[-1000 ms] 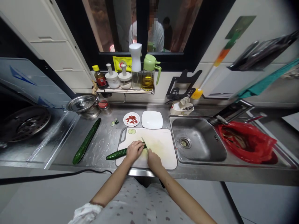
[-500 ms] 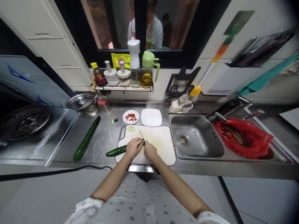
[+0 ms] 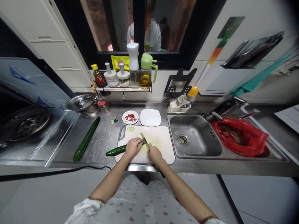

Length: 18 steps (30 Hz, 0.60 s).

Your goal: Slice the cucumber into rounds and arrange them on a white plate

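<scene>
My left hand (image 3: 133, 147) is closed over the right part of a dark green cucumber (image 3: 116, 150), which lies across the left side of a white cutting board (image 3: 161, 152). In my right hand (image 3: 154, 153) is a knife (image 3: 144, 140), its blade pointing up and left beside the cucumber's cut end. That end is mostly hidden by my left fingers. Two pale cucumber slices (image 3: 130, 128) rest at the board's upper left. A second, whole cucumber (image 3: 87, 139) lies on the steel counter to the left.
Behind the board stand a small plate of chopped red pieces (image 3: 130, 117) and a white square plate (image 3: 150, 117). A sink (image 3: 198, 140) with a red plastic bag (image 3: 243, 137) is on the right. A lidded pot (image 3: 82, 104) sits at the back left, near a condiment shelf (image 3: 123, 88).
My right hand has moved slightly right and down with the knife, and more of the blade shows. My left hand stays on the cucumber. The view has shifted a little.
</scene>
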{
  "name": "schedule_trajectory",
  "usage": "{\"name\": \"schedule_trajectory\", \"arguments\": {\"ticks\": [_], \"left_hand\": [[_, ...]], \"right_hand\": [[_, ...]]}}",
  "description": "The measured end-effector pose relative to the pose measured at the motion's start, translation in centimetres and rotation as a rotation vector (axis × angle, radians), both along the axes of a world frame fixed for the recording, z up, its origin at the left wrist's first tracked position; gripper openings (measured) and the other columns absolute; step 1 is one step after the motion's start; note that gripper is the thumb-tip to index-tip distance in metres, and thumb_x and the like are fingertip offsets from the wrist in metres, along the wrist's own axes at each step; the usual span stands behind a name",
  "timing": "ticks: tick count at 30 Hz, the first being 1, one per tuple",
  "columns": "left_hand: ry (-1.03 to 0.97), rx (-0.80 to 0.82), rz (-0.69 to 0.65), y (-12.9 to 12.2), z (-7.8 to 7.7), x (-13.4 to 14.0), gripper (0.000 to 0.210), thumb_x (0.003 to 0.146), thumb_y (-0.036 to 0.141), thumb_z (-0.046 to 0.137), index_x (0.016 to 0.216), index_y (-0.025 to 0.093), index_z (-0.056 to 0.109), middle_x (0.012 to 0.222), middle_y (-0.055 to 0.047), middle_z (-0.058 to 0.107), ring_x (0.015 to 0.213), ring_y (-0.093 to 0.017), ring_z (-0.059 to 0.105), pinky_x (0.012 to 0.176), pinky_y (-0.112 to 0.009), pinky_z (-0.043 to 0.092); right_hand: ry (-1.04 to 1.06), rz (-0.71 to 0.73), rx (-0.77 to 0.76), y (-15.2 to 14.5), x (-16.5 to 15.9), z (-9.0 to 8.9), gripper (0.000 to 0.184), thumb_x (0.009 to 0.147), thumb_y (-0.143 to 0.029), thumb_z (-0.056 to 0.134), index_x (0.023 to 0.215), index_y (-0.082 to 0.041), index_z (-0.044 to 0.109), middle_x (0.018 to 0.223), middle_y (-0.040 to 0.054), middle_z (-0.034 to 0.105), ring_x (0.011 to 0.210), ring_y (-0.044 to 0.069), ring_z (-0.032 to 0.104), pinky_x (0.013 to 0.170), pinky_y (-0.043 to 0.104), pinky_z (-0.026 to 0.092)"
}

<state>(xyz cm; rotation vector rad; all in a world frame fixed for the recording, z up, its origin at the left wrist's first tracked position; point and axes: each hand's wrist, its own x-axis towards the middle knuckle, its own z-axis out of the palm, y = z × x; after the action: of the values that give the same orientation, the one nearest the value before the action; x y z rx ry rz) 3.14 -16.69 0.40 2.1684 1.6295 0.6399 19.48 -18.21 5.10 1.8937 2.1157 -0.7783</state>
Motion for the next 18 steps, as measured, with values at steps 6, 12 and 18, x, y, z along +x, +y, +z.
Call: {"name": "schedule_trajectory", "arguments": {"ticks": [6,12,18], "left_hand": [[-0.021,-0.016,0.094,-0.3,0.2,-0.7,0.023,0.090,0.031,0.050,0.106,0.024,0.066,0.103,-0.004,0.069,0.098,-0.018,0.061,0.091,-0.032,0.044],[0.016,-0.032,0.189,-0.3,-0.3,-1.7,0.023,0.090,0.028,0.048,0.102,0.022,0.066,0.103,-0.005,0.069,0.096,-0.021,0.061,0.089,-0.034,0.045],[0.025,-0.047,0.195,0.2,-0.2,-2.0,0.025,0.090,0.025,0.046,0.103,0.021,0.066,0.105,-0.007,0.069,0.095,-0.021,0.062,0.090,-0.036,0.045]], "right_hand": [[-0.141,0.058,0.117,-0.3,1.2,1.4,0.035,0.093,-0.013,0.031,0.120,-0.023,0.050,0.104,0.0102,0.059,0.087,0.019,0.063,0.073,0.028,0.041],[-0.204,0.121,0.285,-0.7,2.1,1.7,0.038,0.094,-0.017,0.032,0.128,-0.025,0.048,0.111,0.0105,0.053,0.087,0.017,0.059,0.075,0.027,0.039],[-0.172,0.118,0.335,-0.6,2.7,1.0,0.036,0.094,-0.016,0.035,0.125,-0.023,0.051,0.112,0.0105,0.053,0.087,0.016,0.056,0.076,0.027,0.038]]}}
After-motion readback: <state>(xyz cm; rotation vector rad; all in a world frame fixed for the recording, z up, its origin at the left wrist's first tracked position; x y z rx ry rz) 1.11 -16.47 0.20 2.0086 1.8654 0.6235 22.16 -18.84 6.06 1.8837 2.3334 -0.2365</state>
